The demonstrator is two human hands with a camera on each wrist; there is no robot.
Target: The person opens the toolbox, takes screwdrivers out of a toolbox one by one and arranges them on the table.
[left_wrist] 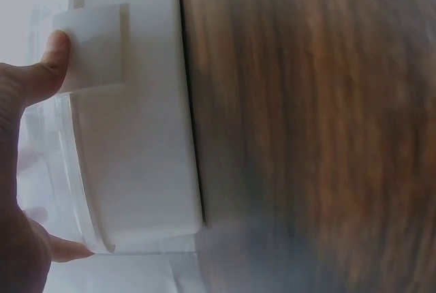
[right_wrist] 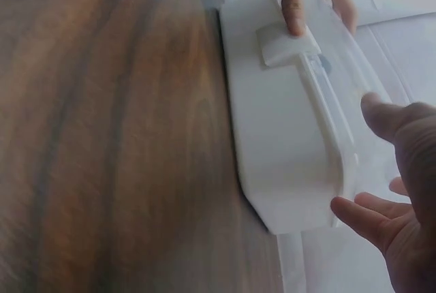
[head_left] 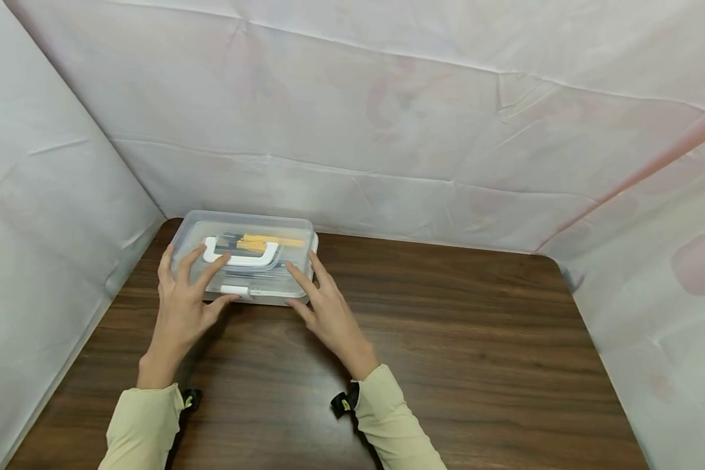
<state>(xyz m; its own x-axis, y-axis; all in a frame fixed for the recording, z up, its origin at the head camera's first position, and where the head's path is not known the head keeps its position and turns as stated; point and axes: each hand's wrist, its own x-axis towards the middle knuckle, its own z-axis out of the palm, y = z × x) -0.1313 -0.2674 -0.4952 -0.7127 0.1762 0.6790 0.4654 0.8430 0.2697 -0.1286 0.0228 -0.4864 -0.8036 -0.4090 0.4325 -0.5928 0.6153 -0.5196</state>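
Observation:
A clear-lidded white plastic box (head_left: pixel 190 228) with a white handle (head_left: pixel 252 262) lies at the table's far left corner; yellow and dark items show through the lid. My left hand (head_left: pixel 179 313) is spread over its left part, the thumb on the white front latch (left_wrist: pixel 95 48) in the left wrist view. Spread over the right part is my right hand (head_left: pixel 335 320), fingers apart near the right end. The right wrist view shows the box's front wall (right_wrist: pixel 279 129) with the right fingertips at its end; whether they touch it, I cannot tell.
The dark wooden table (head_left: pixel 446 339) extends to the right and towards me. Pale patterned sheeting (head_left: pixel 358 117) hangs behind the table and along both sides, close behind the box.

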